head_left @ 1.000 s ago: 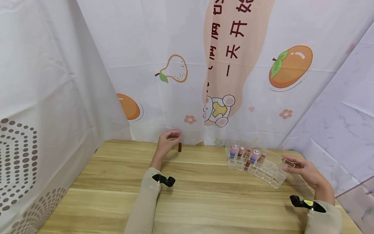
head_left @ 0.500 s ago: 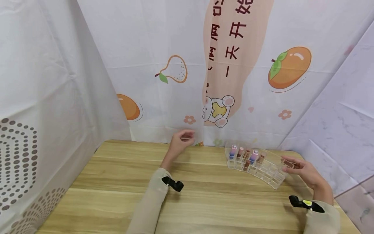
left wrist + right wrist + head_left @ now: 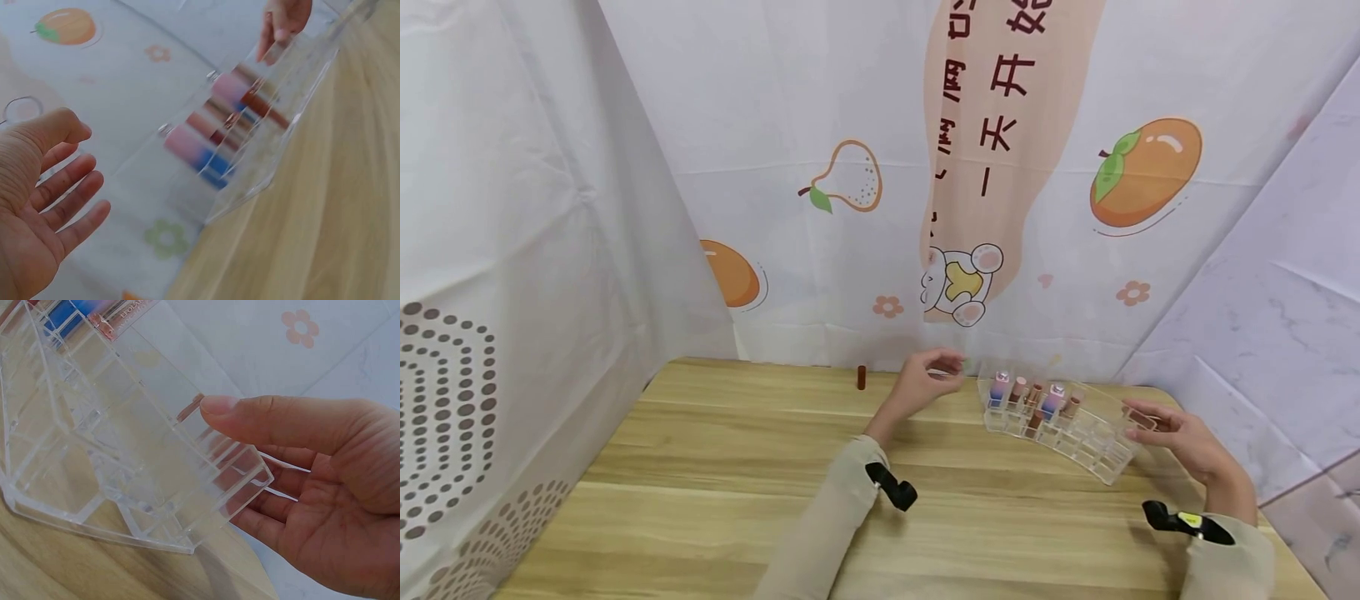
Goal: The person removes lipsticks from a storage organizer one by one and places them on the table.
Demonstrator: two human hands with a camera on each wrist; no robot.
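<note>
My left hand [image 3: 928,381] hovers just left of a clear lipstick organizer [image 3: 1086,437], its fingers loosely bent with nothing between them. In the left wrist view the palm and spread fingers show apart from the organizer. My right hand [image 3: 1183,437] holds the organizer's right end, thumb on the near side and fingers behind the clear wall [image 3: 234,481]. Several lipsticks stand in the left slots, among them a pink-and-blue tube [image 3: 197,153] and a dark red-brown lipstick [image 3: 262,107]. A small brown-red lipstick [image 3: 861,377] stands alone on the table near the back edge.
The wooden table [image 3: 700,483] backs onto a white curtain [image 3: 775,250] printed with fruit and lettering. Another white curtain [image 3: 550,208] hangs on the left, and a marble-patterned cloth [image 3: 1285,333] on the right.
My left hand has moved right, from beside the lone lipstick to close to the organizer. That lipstick still stands in its place. The right hand has stayed on the organizer.
</note>
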